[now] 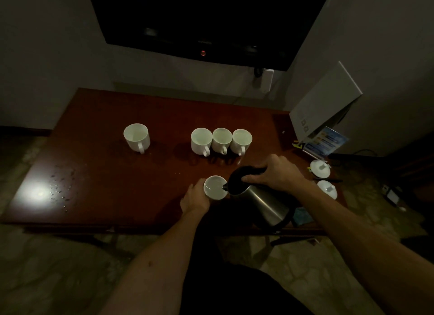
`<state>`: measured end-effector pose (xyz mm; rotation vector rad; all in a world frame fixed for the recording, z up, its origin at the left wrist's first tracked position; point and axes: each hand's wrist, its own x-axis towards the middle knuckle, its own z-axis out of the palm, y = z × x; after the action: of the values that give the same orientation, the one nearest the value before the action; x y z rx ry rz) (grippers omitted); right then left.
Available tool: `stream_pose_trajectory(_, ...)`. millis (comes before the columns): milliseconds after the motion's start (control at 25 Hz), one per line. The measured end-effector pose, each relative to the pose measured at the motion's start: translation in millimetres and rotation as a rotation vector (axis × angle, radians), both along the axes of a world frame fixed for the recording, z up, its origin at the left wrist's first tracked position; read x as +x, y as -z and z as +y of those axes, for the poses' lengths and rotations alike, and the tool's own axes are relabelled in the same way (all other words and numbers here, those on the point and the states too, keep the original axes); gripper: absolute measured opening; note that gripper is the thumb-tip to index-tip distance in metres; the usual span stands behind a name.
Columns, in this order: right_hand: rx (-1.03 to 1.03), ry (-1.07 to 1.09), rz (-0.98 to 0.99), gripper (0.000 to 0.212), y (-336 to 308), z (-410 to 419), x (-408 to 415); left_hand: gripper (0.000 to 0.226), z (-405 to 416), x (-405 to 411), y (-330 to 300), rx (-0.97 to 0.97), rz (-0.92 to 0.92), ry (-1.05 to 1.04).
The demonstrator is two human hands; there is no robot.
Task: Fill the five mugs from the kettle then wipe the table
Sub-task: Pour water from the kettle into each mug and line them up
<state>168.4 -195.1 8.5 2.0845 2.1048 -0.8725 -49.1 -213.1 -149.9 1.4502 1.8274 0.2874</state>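
Five white mugs stand on the dark red table [98, 173]. One mug [137, 136] stands alone at the left. A row of three mugs [201, 139] [221, 138] [242, 139] stands at the middle back. My left hand [196, 198] holds the fifth mug [215, 188] near the front edge. My right hand [276, 172] grips the black handle of the steel kettle [260, 197], which is tilted with its spout over this mug's rim. Water shows inside the mug.
Water drops [60, 187] lie on the table's left part beside a bright glare. Two white lids [320, 168] [327, 189] and a dark pen [328, 180] sit at the right edge. A white box [324, 103] and a blue leaflet [325, 142] stand at the back right. A television [206, 21] hangs on the wall.
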Motion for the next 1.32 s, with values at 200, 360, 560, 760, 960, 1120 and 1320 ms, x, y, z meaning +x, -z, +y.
stream_pose_trajectory(200,-0.004,0.006,0.002,0.045,3,2,1,0.043,-1,1,-3,-0.005,0.003,-0.002)
stream_pose_trajectory(360,-0.006,-0.007,0.006,0.045,2,3,0,0.044,-2,1,-5,-0.016,-0.002,-0.009)
stream_pose_trajectory(560,-0.014,-0.004,-0.001,0.047,2,4,0,0.045,-2,1,-6,-0.011,-0.009,-0.008)
stream_pose_trajectory(760,-0.013,-0.006,-0.014,0.048,0,3,0,0.046,-3,0,-9,-0.018,0.003,-0.001)
stream_pose_trajectory(960,0.008,-0.012,-0.039,0.046,-3,2,0,0.045,-3,-2,-11,-0.012,-0.009,0.011)
stream_pose_trajectory(1120,-0.003,-0.011,-0.022,0.044,-3,2,-1,0.044,-5,-1,-15,0.003,-0.007,0.015)
stream_pose_trajectory(1320,-0.013,-0.012,-0.023,0.047,-3,5,-3,0.041,-6,-1,-19,0.003,-0.015,0.003)
